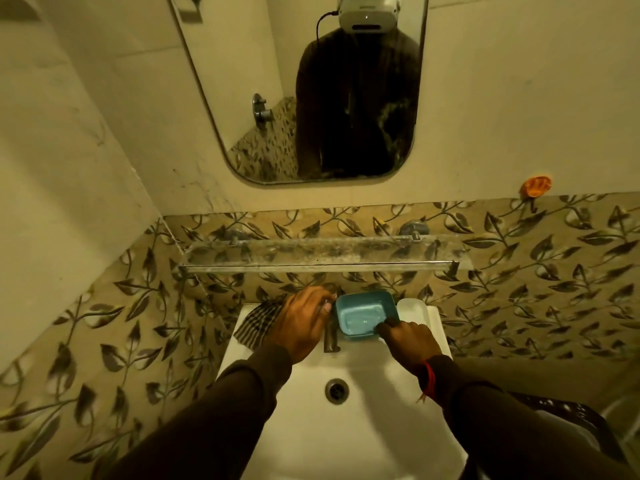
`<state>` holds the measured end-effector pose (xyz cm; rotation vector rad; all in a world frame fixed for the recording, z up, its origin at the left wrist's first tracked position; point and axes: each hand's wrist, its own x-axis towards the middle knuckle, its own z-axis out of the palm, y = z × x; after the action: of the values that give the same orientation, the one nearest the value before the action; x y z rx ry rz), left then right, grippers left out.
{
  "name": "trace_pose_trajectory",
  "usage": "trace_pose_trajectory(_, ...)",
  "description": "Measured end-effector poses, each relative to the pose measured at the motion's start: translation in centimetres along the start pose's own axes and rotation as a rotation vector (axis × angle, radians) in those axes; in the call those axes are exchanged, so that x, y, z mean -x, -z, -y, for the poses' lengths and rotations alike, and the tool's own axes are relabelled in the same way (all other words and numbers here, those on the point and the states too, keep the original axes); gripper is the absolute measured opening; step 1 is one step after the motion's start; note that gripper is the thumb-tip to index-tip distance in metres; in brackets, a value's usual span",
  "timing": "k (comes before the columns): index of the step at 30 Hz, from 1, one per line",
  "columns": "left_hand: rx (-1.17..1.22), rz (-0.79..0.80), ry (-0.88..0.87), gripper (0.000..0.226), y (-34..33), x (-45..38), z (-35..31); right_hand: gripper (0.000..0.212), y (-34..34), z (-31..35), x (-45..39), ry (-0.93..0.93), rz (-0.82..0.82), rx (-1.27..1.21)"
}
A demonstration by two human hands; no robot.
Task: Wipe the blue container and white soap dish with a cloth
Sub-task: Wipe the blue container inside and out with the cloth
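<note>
Head view, the only one I have. I am looking down at a white sink [346, 427] set against leaf-patterned wall tiles [519, 282]; the drain [336, 390] sits in the middle of the basin.

Blue container [363, 317] — on the back ledge of the sink, just right of the tap [331, 337], open side up, tilted slightly toward me. The white soap dish [414, 306] lies just beside it on the right; I cannot tell whether the two touch.

Right hand [410, 341]: fingers curled closed on the near right corner of the blue container, thumb over the rim.

Left hand [301, 323]: over the left back ledge, fingers bent down and pinched on a dark striped cloth [258, 322], which spreads out to the left beneath the palm. The fingertips come close to the container's left edge — contact not clear.

Above: a clear shelf [322, 254], bare, a mirror [311, 88] and an orange wall hook [536, 186]. Both sleeves are dark.
</note>
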<state>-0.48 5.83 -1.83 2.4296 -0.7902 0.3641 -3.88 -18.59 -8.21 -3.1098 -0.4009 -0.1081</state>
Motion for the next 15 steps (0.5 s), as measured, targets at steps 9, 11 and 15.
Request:
trace_pose_trajectory(9,1.076,0.057,0.851,0.088,6.2,1.4,-1.7,0.037,11.2,6.0,5.2,0.380,-0.323,-0.123)
trace_pose_trajectory(11,1.405,0.243,0.977,0.090,8.6,1.7,-1.2,0.036,13.3,7.4,4.4,0.474,-0.397,-0.117)
trace_pose_trajectory(15,1.673,0.415,0.884,0.078,13.6,2.5,-2.0,0.033,16.3,10.1,2.1,0.576,-0.505,-0.124)
